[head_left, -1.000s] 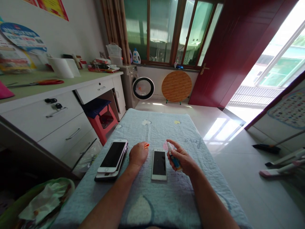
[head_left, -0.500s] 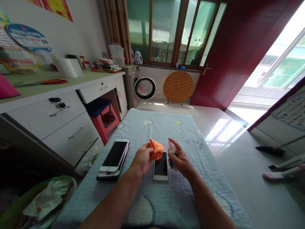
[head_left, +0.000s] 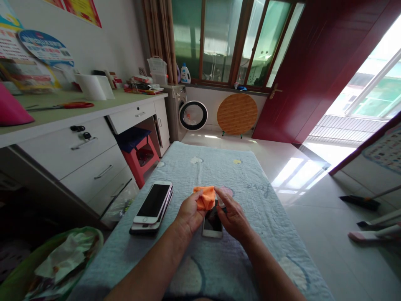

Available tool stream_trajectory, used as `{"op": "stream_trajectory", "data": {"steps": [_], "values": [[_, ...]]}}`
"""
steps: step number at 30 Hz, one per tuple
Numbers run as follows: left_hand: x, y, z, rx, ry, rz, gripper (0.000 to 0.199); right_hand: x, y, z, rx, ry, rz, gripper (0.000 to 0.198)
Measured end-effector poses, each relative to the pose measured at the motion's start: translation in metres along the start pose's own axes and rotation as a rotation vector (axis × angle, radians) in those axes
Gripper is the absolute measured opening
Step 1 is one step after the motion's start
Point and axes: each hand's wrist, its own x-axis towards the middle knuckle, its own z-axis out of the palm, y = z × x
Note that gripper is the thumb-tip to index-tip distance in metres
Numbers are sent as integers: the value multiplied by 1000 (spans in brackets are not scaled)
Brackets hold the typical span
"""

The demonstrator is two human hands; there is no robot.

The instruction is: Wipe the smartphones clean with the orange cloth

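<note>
A folded orange cloth [head_left: 206, 198] is pinched in my left hand [head_left: 188, 210], thumb on top, above the far end of a white phone [head_left: 213, 233]. That phone lies with its dark screen up on the blue cover. My right hand [head_left: 233, 215] is close on the right of the cloth, its index finger reaching to the cloth's edge. The fingers curl around a small spray bottle; only a bit of its white top [head_left: 221, 203] shows, and the rest is hidden behind the hand. To the left, a white phone [head_left: 153, 202] lies on top of a stack.
The quilted blue cover [head_left: 219, 163] spreads over the table. On the left stand a white desk [head_left: 90, 146], a red stool [head_left: 142, 161] and a lined waste bin [head_left: 97, 246]. A washing machine [head_left: 175, 108] with its door open and a round wooden tabletop [head_left: 237, 113] are at the back.
My right hand has turned and come in against the cloth, covering most of the spray bottle. The cloth has been spread wider in my left hand. The view has shifted slightly.
</note>
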Motion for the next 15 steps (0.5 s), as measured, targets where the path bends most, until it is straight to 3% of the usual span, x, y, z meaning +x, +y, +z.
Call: {"op": "stream_trajectory", "data": {"steps": [8,15], "values": [[-2,-3,-3,10,1,-21,32,-1,3,4,-76,-30,31,57],[0,-4,-7,8,-60,-35,31,-1,0,3,-86,-13,90,50]]}}
